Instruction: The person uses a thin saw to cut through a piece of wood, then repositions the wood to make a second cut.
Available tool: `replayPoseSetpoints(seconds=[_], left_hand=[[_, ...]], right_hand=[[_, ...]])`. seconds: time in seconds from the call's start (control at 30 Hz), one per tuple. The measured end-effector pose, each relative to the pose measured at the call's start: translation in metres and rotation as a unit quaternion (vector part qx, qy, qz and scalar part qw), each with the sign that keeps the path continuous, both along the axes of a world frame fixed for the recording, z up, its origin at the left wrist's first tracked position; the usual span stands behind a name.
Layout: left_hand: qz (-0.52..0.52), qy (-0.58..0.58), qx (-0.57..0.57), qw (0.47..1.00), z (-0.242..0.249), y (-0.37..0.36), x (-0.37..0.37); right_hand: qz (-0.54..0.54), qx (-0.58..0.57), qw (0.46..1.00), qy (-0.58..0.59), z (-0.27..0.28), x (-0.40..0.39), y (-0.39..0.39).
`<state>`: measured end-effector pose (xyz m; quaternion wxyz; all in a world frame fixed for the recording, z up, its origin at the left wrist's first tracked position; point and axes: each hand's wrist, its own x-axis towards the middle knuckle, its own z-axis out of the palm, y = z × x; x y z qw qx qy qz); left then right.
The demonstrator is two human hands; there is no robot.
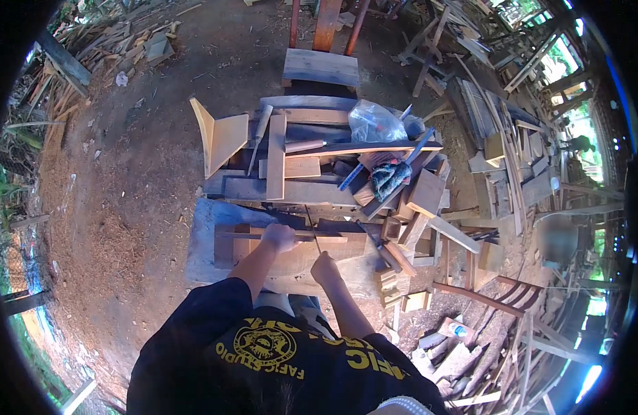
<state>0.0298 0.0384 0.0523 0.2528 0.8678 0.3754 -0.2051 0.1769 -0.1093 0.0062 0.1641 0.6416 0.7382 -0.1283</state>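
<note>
My left hand (281, 237) is closed over a narrow wooden strip (331, 239), pressing it down on the workbench (203, 238). My right hand (324, 268), a fist close to my body, grips what looks like a thin handsaw (311, 223). Its narrow dark blade points away from me and crosses the strip just right of my left hand. The handle is mostly hidden by my fingers. Beneath the strip lies a wider flat board (284, 259), its near part showing between my arms.
Behind the strip are an upright plank (276, 159), a plastic bag (376, 123), a blue ruler-like strip (420, 146) and a bundled cloth (389, 180). An L-shaped wooden piece (226, 138) stands back left. Wood blocks (425, 194) crowd the right, near a wooden chair frame (485, 297).
</note>
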Motion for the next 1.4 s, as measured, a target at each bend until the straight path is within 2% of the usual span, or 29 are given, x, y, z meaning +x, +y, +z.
replayPoseSetpoints(seconds=[0.03, 0.1, 0.13, 0.2, 0.23, 0.27, 0.3, 0.33, 0.4, 0.63, 0.7, 0.73, 0.8, 0.9, 0.93, 1.0, 1.03, 1.1, 1.13, 1.2, 1.23, 1.3, 1.33, 1.4], left_hand=[[0.001, -0.002, 0.001, 1.0, 0.002, 0.001, 0.0], [0.0, -0.002, 0.002, 1.0, 0.004, 0.001, 0.0], [-0.002, -0.001, 0.001, 1.0, 0.004, 0.0, 0.0], [-0.003, -0.002, 0.003, 1.0, 0.002, 0.0, -0.001], [-0.004, -0.001, 0.005, 1.0, 0.0, 0.0, -0.001], [-0.003, -0.002, 0.005, 1.0, -0.001, -0.001, -0.001], [-0.002, -0.005, 0.002, 1.0, 0.001, 0.0, -0.001], [-0.001, -0.009, -0.001, 1.0, 0.002, 0.0, -0.002], [-0.001, -0.026, 0.012, 1.0, -0.003, -0.001, -0.003], [-0.01, -0.045, 0.024, 0.999, -0.016, -0.002, -0.004], [-0.005, -0.039, 0.017, 0.999, -0.016, -0.001, -0.004], [0.001, -0.032, 0.011, 0.999, -0.015, -0.001, -0.004], [0.0, -0.03, 0.008, 1.0, -0.013, -0.001, -0.004], [0.008, -0.023, -0.003, 1.0, -0.009, 0.0, -0.003], [0.016, -0.019, -0.012, 1.0, -0.004, 0.0, -0.001], [0.019, -0.001, -0.028, 0.999, 0.01, 0.003, 0.001], [0.022, 0.016, -0.043, 0.999, 0.016, 0.004, 0.001], [0.019, 0.015, -0.039, 0.999, 0.011, 0.003, 0.001], [0.017, 0.015, -0.035, 0.999, 0.007, 0.002, 0.0], [0.014, 0.016, -0.034, 0.999, -0.002, 0.0, 0.0], [0.011, 0.017, -0.032, 0.999, -0.005, 0.0, -0.001], [0.019, 0.017, -0.027, 0.999, -0.006, 0.0, -0.001], [0.027, 0.018, -0.022, 0.999, -0.005, 0.0, -0.001], [0.029, 0.016, -0.019, 0.999, -0.004, 0.0, -0.001]], right_hand=[[0.001, 0.001, 1.0, 0.0, 0.004, 0.001, 0.002], [0.142, -0.04, 0.987, -0.067, 0.01, 0.004, 0.003], [0.143, -0.04, 0.987, -0.067, 0.011, 0.004, 0.004], [0.005, -0.046, 0.998, 0.033, 0.007, 0.002, 0.004], [0.006, -0.046, 0.998, 0.032, 0.002, 0.001, 0.004], [-0.162, -0.047, 0.977, 0.127, -0.005, -0.002, 0.004], [-0.324, -0.046, 0.92, 0.218, -0.015, -0.002, 0.004], [-0.324, -0.046, 0.92, 0.218, -0.03, 0.003, 0.0], [-0.144, -0.063, 0.968, 0.195, -0.062, 0.014, -0.009], [-0.188, -0.055, 0.959, 0.204, -0.075, 0.007, -0.013], [-0.168, -0.014, 0.982, 0.088, -0.062, -0.002, -0.01], [-0.169, -0.014, 0.982, 0.088, -0.05, -0.003, -0.007], [-0.271, -0.058, 0.939, 0.204, -0.039, -0.002, -0.003], [-0.227, -0.062, 0.956, 0.176, -0.044, -0.002, -0.005], [-0.227, -0.062, 0.956, 0.176, -0.03, -0.005, -0.001], [-0.353, -0.066, 0.904, 0.234, -0.011, -0.007, 0.003], [-0.352, -0.065, 0.904, 0.233, -0.023, -0.005, 0.0], [-0.247, -0.053, 0.947, 0.201, -0.024, -0.005, -0.001], [-0.246, -0.053, 0.947, 0.201, -0.018, -0.007, -0.001], [-0.358, -0.057, 0.903, 0.229, -0.008, -0.01, -0.001], [-0.356, -0.057, 0.904, 0.229, -0.002, -0.01, -0.002], [-0.165, -0.03, 0.967, 0.192, 0.01, -0.004, -0.012], [-0.162, -0.03, 0.967, 0.192, 0.022, -0.006, -0.014], [-0.296, -0.027, 0.922, 0.25, 0.051, -0.011, -0.021]])
